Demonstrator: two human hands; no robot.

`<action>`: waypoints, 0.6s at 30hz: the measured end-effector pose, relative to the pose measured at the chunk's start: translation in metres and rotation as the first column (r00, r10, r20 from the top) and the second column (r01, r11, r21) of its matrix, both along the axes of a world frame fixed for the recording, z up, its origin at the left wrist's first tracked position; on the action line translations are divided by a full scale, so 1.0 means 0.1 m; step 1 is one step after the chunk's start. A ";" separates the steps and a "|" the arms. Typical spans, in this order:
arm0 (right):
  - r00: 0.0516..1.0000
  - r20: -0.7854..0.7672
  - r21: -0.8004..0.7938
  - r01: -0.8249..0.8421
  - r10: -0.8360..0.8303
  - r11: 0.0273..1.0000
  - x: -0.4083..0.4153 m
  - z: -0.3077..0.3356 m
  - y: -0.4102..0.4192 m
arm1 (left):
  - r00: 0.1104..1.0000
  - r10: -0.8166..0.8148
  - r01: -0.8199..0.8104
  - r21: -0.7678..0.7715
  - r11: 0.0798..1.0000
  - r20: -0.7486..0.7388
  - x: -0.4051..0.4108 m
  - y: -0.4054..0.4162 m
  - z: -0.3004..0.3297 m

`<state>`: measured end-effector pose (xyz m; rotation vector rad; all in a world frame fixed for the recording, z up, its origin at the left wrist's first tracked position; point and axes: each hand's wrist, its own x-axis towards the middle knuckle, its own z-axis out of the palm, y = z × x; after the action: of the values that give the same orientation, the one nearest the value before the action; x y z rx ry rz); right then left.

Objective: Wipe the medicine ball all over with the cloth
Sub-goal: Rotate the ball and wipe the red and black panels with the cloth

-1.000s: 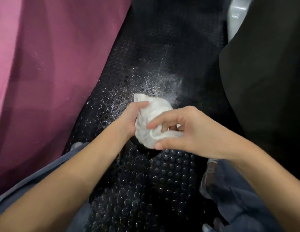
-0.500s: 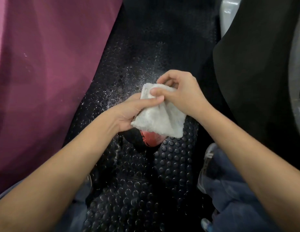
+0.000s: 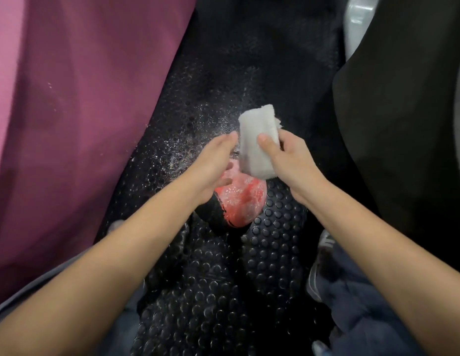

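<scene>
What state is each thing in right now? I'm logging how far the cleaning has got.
White folded terry cloth: lifted off the ball, held upright.
Red and black medicine ball: on the floor, red side wet and foamy.
Right hand: grips the cloth.
Left hand: fingers straight, over the ball; contact unclear.
Black studded rubber floor mat: speckled with white droplets beyond the ball.

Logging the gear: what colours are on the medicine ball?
Red and black medicine ball, seen in the head view.

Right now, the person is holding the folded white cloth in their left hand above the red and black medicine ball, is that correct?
Not quite: the head view shows the right hand holding the folded white cloth above the red and black medicine ball. The left hand does not hold the cloth.
</scene>
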<state>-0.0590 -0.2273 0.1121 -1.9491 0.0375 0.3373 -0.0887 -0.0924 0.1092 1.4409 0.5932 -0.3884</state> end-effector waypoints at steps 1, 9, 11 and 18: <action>0.998 0.041 -0.017 -0.045 0.045 0.999 -0.02 0.00 0.01 | 1.000 -0.012 0.012 -0.104 0.994 -0.003 -0.01 -0.04 0.03; 0.987 -0.146 0.214 0.094 -0.063 0.972 0.05 -0.04 0.06 | 0.990 0.034 -0.026 -0.064 0.998 0.136 0.00 -0.08 -0.12; 0.993 -0.099 0.155 0.084 -0.069 0.984 0.11 -0.03 0.06 | 0.987 0.048 -0.035 -0.082 0.996 0.155 0.03 -0.04 -0.15; 0.940 -0.338 0.453 0.113 0.053 0.885 0.16 -0.09 0.00 | 0.958 -0.145 0.116 0.128 0.985 0.249 0.16 -0.03 -0.19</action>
<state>-0.0427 -0.2276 0.1036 -1.3911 0.1965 0.6042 -0.0727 -0.0956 0.0899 1.6131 0.3137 -0.2677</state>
